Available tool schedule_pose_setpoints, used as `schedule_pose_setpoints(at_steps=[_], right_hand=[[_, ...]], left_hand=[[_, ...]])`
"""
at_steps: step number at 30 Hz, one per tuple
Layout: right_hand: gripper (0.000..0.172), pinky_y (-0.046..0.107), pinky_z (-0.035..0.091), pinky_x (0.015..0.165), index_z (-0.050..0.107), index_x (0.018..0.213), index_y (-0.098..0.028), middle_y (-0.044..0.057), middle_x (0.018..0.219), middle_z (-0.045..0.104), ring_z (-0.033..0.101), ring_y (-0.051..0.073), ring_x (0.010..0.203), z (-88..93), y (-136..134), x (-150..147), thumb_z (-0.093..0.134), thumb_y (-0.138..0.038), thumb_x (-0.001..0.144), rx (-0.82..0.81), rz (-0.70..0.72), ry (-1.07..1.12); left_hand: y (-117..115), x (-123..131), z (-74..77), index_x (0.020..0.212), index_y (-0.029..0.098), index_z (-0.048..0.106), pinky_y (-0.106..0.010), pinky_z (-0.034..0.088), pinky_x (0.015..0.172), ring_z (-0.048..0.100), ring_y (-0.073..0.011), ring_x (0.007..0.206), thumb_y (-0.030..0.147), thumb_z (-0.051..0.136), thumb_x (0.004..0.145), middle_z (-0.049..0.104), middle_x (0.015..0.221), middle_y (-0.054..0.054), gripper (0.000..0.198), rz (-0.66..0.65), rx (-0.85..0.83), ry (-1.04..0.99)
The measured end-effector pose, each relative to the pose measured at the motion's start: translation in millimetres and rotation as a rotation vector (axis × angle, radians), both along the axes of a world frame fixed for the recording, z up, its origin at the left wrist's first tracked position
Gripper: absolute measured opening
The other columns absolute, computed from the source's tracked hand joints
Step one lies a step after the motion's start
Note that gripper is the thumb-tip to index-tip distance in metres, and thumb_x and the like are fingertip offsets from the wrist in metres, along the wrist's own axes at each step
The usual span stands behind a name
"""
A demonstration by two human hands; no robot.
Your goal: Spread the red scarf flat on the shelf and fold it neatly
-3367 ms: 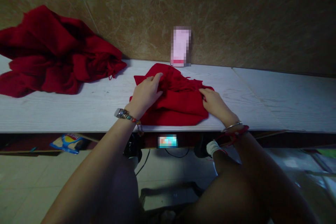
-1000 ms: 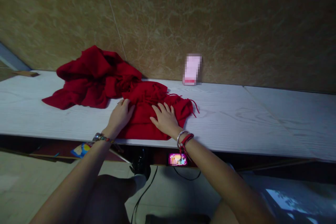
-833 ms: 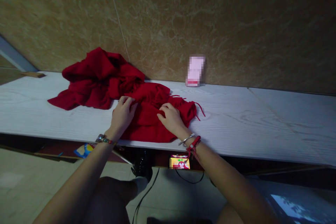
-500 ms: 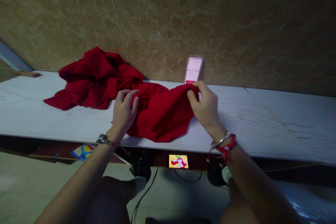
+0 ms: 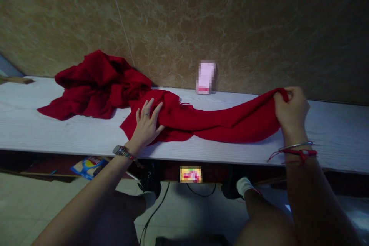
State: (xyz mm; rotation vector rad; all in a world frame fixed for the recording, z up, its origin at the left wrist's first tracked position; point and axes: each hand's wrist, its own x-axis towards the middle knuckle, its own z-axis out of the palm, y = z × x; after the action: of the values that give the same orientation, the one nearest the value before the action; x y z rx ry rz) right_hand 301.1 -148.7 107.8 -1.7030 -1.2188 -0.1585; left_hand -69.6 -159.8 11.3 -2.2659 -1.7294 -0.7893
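Right grip (image 5: 292, 111) pinched on end of long red fringed fabric (image 5: 227, 123); my left grip (image 5: 147, 125) spread on bunched part. Pull low, tension even, along white wood-grain bench (image 5: 95, 134).

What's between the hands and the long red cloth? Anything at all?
Nothing that I can see. The right hand has its grip on one end of the red cloth, and the left hand rests on the other part, fingers spread. The phone stands behind the cloth, by the wall.
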Motion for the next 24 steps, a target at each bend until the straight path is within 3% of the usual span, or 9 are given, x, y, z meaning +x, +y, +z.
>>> schedule_pose_setpoints(at_steps=[2, 6, 8, 11, 13, 15, 19, 24], right_hand=[[0.002, 0.047, 0.04, 0.084, 0.049, 0.078, -0.024, 0.008, 0.08, 0.058, 0.057, 0.03, 0.09, -4.0, 0, 7, 0.05, -0.023, 0.076, -0.193, -0.019, -0.06], [0.034, 0.05, 0.042, 0.084, 0.055, 0.106, -0.013, 0.017, 0.099, 0.059, 0.055, 0.035, 0.102, -21.8, 4, 5, 0.055, -0.021, 0.073, -0.408, 0.006, -0.291], [0.047, 0.052, 0.043, 0.086, 0.051, 0.119, -0.013, 0.019, 0.114, 0.054, 0.051, 0.035, 0.11, -31.7, 4, -5, 0.057, -0.025, 0.074, -0.42, 0.151, -0.434], [0.053, 0.046, 0.041, 0.096, 0.048, 0.127, -0.018, 0.016, 0.126, 0.05, 0.047, 0.03, 0.119, -43.3, 1, -27, 0.057, -0.028, 0.076, -0.49, 0.494, -0.591], [0.055, 0.042, 0.04, 0.099, 0.045, 0.131, -0.02, 0.013, 0.132, 0.048, 0.044, 0.027, 0.122, -50.1, -4, -45, 0.057, -0.03, 0.078, -0.557, 0.675, -0.652], [0.057, 0.044, 0.041, 0.097, 0.043, 0.134, -0.021, 0.013, 0.136, 0.046, 0.043, 0.028, 0.123, -58.2, -7, -61, 0.056, -0.032, 0.08, -0.634, 0.76, -0.686], [0.048, 0.049, 0.044, 0.09, 0.045, 0.133, -0.018, 0.014, 0.136, 0.047, 0.046, 0.03, 0.12, -77.2, -10, -78, 0.046, -0.035, 0.088, -0.706, 0.766, -0.726], [0.037, 0.043, 0.044, 0.089, 0.054, 0.124, -0.016, 0.014, 0.126, 0.056, 0.052, 0.025, 0.113, -91.0, -6, -70, 0.043, -0.02, 0.088, -0.562, 0.699, -0.738]], left_hand=[[3, 0, 0.2, 0.141, 0.017, 0.026, -0.055, 0.022, 0.107, 0.024, -0.0309, 0.136, 0.031, 0.051, 0.082, 0.031, 0.146, -0.019, 0.066, 0.01, -0.096, 0.005], [10, -1, -1.0, 0.143, 0.014, 0.02, -0.05, 0.025, 0.107, 0.027, -0.0282, 0.136, 0.027, 0.053, 0.079, 0.035, 0.144, -0.019, 0.073, -0.01, -0.227, 0.043], [13, -4, -1.3, 0.144, 0.015, 0.016, -0.052, 0.023, 0.107, 0.022, -0.0289, 0.138, 0.032, 0.056, 0.078, 0.03, 0.147, -0.018, 0.079, -0.029, -0.261, 0.055], [16, -12, -0.1, 0.146, 0.016, 0.008, -0.054, 0.021, 0.107, 0.019, -0.0308, 0.138, 0.044, 0.061, 0.074, 0.024, 0.149, -0.018, 0.093, -0.061, -0.326, 0.054], [18, -16, 1.5, 0.146, 0.017, 0.002, -0.053, 0.024, 0.106, 0.023, -0.0303, 0.137, 0.044, 0.061, 0.073, 0.029, 0.148, -0.017, 0.098, -0.076, -0.348, 0.052], [20, -18, 2.9, 0.147, 0.018, -0.001, -0.051, 0.029, 0.104, 0.032, -0.0291, 0.133, 0.037, 0.059, 0.075, 0.039, 0.143, -0.016, 0.095, -0.062, -0.349, 0.062], [24, -23, 5.2, 0.146, 0.014, 0.01, -0.046, 0.038, 0.096, 0.048, -0.0288, 0.12, 0.027, 0.052, 0.078, 0.054, 0.128, -0.016, 0.082, 0.042, -0.35, 0.136], [23, -49, 8.9, 0.14, 0.009, 0.03, -0.04, 0.04, 0.092, 0.049, -0.0286, 0.115, 0.028, 0.041, 0.083, 0.052, 0.13, -0.017, 0.061, 0.019, -0.353, 0.276]])
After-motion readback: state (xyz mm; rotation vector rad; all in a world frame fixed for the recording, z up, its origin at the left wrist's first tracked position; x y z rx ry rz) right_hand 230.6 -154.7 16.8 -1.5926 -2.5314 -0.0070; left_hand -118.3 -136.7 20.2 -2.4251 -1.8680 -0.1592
